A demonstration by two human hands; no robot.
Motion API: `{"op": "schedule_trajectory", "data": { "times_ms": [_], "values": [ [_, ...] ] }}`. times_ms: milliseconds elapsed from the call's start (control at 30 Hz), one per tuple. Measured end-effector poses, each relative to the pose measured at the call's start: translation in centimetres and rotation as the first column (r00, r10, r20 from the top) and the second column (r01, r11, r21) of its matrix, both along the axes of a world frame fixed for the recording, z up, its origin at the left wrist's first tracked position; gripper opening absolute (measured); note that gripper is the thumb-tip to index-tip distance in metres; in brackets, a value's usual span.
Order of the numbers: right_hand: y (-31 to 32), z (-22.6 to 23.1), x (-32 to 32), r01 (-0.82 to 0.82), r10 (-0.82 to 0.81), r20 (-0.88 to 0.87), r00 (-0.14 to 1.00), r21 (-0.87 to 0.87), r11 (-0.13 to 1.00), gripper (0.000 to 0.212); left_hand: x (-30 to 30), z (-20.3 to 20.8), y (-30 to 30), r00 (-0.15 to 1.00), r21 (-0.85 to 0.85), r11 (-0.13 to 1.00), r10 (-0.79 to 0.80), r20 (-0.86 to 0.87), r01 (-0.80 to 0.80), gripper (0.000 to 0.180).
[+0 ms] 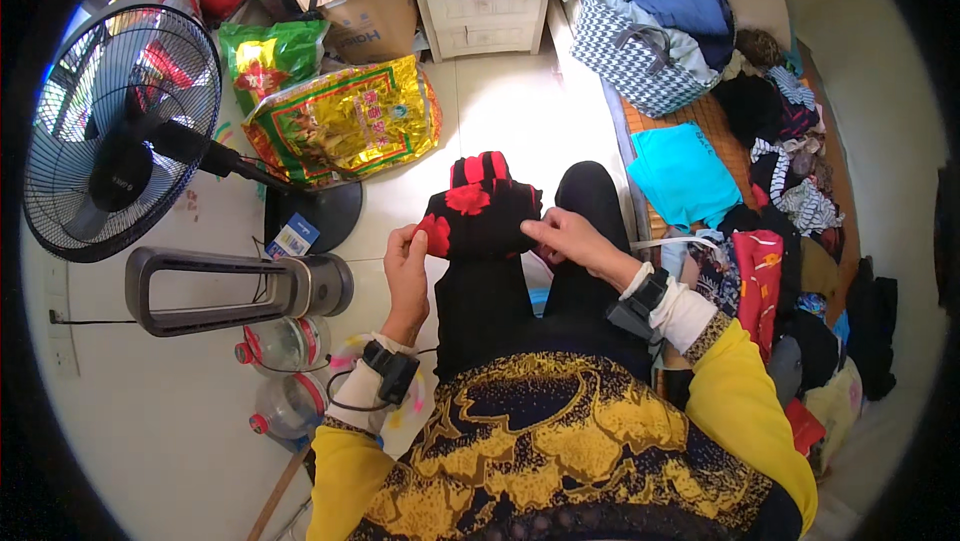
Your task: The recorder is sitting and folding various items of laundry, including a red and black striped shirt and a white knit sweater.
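A black cloth garment with red flowers and red stripes (490,213) lies folded into a small bundle over my left knee. My left hand (404,266) pinches its left edge by a red flower. At the bundle's right edge, my right hand (578,241) grips the black fabric between thumb and fingers. Which kind of garment it is I cannot make out. Dark bands with boxes sit on both wrists.
A black fan (120,156) and a grey bladeless fan (235,291) stand at left, near plastic bottles (290,406) and a gold bag (345,126). At right, a houndstooth basket (640,56), a turquoise cloth (688,176) and heaped clothes (800,201) cover a mat.
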State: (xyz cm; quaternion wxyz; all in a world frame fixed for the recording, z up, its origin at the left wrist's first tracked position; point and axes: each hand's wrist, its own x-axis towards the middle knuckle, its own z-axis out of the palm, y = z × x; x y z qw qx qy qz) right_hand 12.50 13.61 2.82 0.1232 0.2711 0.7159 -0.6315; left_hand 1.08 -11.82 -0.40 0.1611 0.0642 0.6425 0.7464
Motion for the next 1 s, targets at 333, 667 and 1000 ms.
{"op": "schedule_trajectory", "data": {
  "times_ms": [333,667,1000],
  "values": [
    [-0.6,0.4,-0.8,-0.075,0.16,-0.197,0.967,0.379,0.922,0.033,-0.6,0.0,0.0,0.996,0.105,0.993,0.053,0.07,-0.06,0.012],
    [2.3,0.7,-0.1,-0.227,0.282,-0.118,0.952,0.342,0.912,0.028,-0.3,-3.2,-2.0,0.993,-0.125,0.986,0.116,0.011,-0.114,0.016],
    [2.4,1.9,-0.8,-0.267,0.309,-0.063,0.949,0.359,0.894,0.039,-1.3,1.6,-0.8,0.862,-0.362,0.909,-0.004,-0.506,-0.208,0.032]
  ]
}}
